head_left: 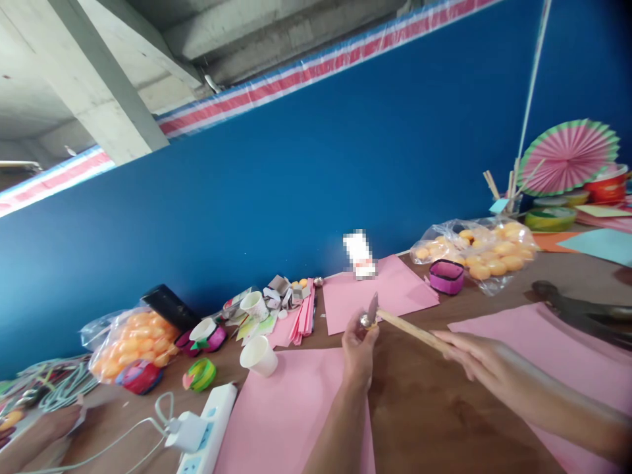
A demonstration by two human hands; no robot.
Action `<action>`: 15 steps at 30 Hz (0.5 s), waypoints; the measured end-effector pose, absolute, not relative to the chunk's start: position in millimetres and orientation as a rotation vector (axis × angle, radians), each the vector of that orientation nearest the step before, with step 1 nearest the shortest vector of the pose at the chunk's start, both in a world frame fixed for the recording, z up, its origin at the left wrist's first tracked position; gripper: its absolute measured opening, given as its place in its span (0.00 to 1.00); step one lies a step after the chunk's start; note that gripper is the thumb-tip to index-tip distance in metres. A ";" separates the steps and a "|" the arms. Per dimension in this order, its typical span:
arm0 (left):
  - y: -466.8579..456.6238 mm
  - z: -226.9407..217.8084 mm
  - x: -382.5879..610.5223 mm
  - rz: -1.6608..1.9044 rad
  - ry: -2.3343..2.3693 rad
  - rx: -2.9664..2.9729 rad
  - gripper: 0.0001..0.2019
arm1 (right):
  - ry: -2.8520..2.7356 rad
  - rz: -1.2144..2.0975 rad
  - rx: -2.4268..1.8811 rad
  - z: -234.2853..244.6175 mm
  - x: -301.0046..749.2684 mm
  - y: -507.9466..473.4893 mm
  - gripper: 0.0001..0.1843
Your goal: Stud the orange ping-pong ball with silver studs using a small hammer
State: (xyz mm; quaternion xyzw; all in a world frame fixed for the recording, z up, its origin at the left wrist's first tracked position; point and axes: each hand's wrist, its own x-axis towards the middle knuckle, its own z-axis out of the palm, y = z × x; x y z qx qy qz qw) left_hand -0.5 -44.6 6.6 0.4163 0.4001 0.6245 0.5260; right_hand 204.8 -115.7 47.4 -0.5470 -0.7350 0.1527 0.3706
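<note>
My left hand (359,347) is raised over the brown table (434,408), its fingers pinched on a small metal blade (370,309) at the end of a thin wooden stick (412,331). My right hand (474,362) grips the other end of that stick, fingers closed around it. The stick lies slanted between the two hands. Pink paper sheets lie beneath and around them: one (286,421) under my left forearm, one (543,342) under my right arm, one (380,289) further back.
A white paper cup (259,356) and a power strip (205,431) with a plug lie left of my arm. Bags of orange balls (481,253) (131,342), tape rolls (200,374), a pink box (446,276), paper scraps and a paper fan (567,155) line the blue wall.
</note>
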 end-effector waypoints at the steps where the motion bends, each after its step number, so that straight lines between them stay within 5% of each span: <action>1: -44.4 5.9 -0.9 1.493 0.956 0.975 0.27 | -1.864 0.490 -1.424 48.9 204.5 -115.0 0.19; 7: -43.4 4.4 -4.8 1.476 0.945 0.932 0.27 | -1.596 1.088 -1.478 59.5 202.8 -114.8 0.25; 15: -44.8 5.7 -2.4 1.465 0.947 0.970 0.26 | -1.856 0.890 -1.457 77.8 200.9 -118.1 0.19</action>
